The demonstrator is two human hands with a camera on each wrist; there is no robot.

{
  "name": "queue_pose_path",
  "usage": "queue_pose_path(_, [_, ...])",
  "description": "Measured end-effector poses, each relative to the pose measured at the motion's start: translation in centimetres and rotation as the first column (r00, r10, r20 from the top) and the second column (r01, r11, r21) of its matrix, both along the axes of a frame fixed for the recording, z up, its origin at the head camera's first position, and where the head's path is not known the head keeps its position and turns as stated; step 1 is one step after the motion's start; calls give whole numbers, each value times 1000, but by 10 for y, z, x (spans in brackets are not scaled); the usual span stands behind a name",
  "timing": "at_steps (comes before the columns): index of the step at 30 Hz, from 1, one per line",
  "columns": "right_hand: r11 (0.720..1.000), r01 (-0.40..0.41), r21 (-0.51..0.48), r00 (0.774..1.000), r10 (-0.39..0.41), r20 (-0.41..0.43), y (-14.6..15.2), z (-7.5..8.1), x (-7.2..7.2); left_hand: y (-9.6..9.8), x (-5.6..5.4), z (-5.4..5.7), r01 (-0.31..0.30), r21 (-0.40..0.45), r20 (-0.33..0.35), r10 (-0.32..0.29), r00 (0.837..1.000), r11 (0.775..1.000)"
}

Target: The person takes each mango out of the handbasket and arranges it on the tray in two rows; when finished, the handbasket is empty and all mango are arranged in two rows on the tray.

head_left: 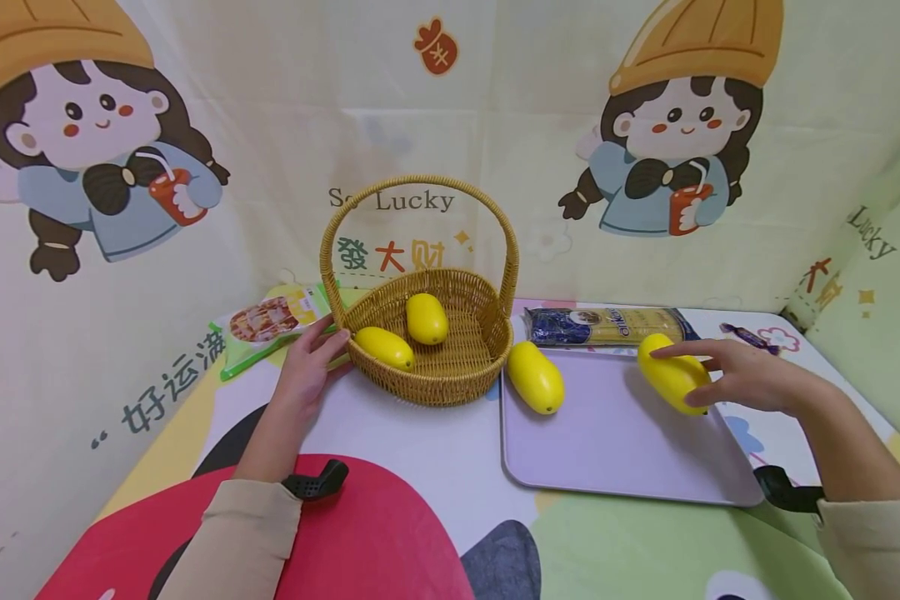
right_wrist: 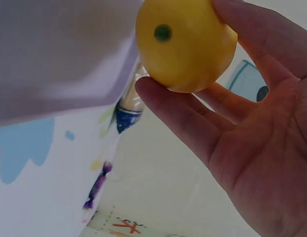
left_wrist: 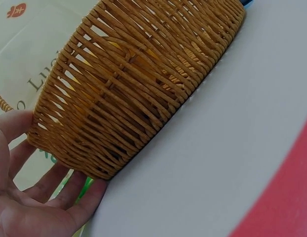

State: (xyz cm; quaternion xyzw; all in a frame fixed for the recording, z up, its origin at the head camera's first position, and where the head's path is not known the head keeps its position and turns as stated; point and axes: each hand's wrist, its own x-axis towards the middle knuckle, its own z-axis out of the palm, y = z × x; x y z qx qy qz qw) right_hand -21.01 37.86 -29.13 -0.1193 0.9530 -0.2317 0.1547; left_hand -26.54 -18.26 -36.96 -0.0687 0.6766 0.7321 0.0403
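Note:
My left hand [head_left: 309, 367] holds the left end of a wicker basket [head_left: 431, 390] with a tall arched handle; in the left wrist view, thumb and fingers meet its woven side [left_wrist: 118, 94]. Two smooth yellow oblong fruits lie inside, one at the left [head_left: 385, 347] and one farther back [head_left: 426, 319]. Over the right part of a lilac tray [head_left: 607, 454], my right hand [head_left: 757, 375] grips another yellow oblong fruit [head_left: 671, 375] between thumb and fingers. The right wrist view shows this fruit's green-dotted end [right_wrist: 185, 49]. A further yellow oblong fruit [head_left: 536, 379] lies on the tray's left side.
Behind the tray lies a pack of dry spaghetti [head_left: 607, 327]. A purple-wrapped candy [head_left: 750, 337] is to its right. A green-edged food packet [head_left: 270, 325] lies left of the basket. Printed cloth covers the table and the walls close behind.

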Motion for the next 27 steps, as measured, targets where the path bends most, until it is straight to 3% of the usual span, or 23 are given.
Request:
queue_pose_path(9, [1000,15,9,998,-16,60,8,-14,-3,0,-1,-1,5,8,-2,-5,1000,1000])
queue_pose_path(16, [999,38,22,996,-39,76,6,-16,-5,0,-3,-3,-26,16,7,26,1000,1000])
queue_pose_path(27, [999,46,10,995,-47,87,5,-16,-8,0,-2,-2,-20,12,3,20,1000,1000])
